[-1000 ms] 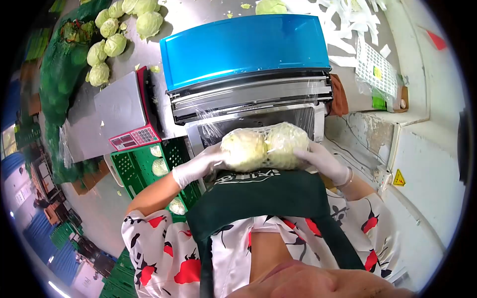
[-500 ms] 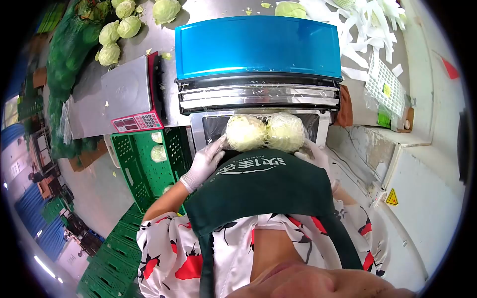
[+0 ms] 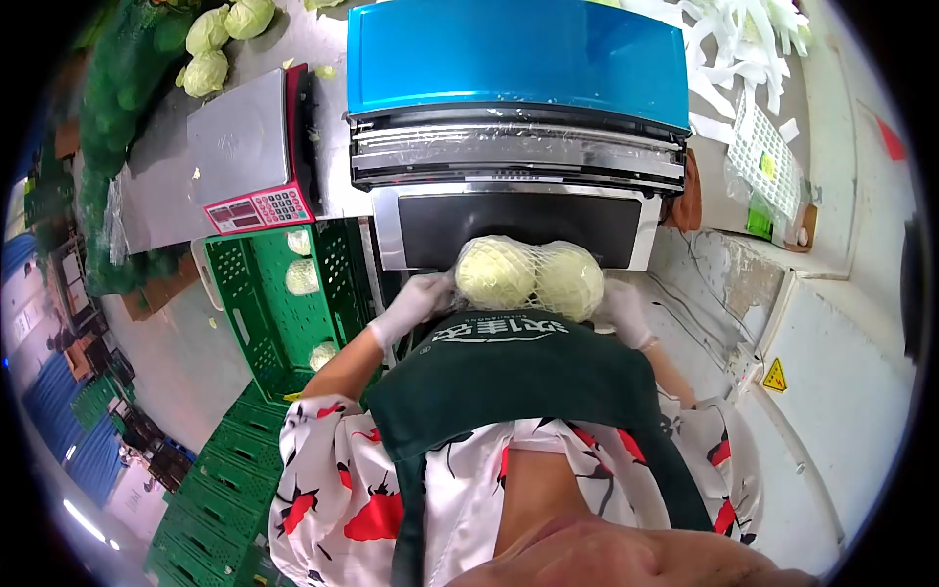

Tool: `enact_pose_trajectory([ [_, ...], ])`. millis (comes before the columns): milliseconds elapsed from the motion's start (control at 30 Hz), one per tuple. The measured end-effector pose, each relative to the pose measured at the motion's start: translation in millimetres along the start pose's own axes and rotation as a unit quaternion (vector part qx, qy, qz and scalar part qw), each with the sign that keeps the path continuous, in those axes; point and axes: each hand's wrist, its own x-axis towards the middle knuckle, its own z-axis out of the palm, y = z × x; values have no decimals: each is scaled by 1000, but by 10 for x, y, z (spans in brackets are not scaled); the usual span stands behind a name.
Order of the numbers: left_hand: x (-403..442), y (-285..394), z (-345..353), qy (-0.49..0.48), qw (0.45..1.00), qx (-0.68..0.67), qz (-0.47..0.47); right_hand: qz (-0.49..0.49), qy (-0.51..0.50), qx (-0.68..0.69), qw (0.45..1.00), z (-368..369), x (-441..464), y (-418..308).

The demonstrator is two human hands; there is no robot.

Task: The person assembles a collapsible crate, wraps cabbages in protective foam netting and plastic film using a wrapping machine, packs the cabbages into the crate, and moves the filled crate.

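A pair of pale green cabbages (image 3: 533, 278) sits side by side in white netting under shiny clear film, close against the dark green apron. My gloved left hand (image 3: 421, 299) grips the left end of this wrapped pair. On its right end, my gloved right hand (image 3: 624, 307) presses with curled fingers, partly hidden by the bundle. Just beyond them lies the black plate (image 3: 518, 227) of a film-wrapping machine. Its blue cover (image 3: 514, 61) and metal rollers (image 3: 518, 147) with film stand behind the plate.
Left of the machine stands a red and grey scale (image 3: 249, 147). Below it, a green crate (image 3: 269, 303) holds several netted cabbages. Loose cabbages (image 3: 207, 54) and a green mesh sack (image 3: 127, 108) lie at far left. White netting strips (image 3: 738, 49) lie at right.
Both hands have drawn the wrapped cabbages off the plate toward the apron, baring the black surface. The camera view has shifted, so the machine and table appear higher.
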Motion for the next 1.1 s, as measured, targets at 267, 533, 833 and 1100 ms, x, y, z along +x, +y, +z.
enact_pose_trajectory([
  [267, 247, 63, 360, 13, 928, -250, 277, 253, -24, 416, 873, 569, 183, -236],
  [533, -520, 1070, 432, -106, 858, -256, 433, 98, -128, 821, 548, -125, 862, -1252],
  [833, -726, 316, 44, -269, 756, -442, 400, 102, -186, 559, 802, -159, 833, -1603],
  [1100, -1350, -321, -450, 311, 541, -519, 585, -68, -314, 582, 747, 1400, 1743, -2941],
])
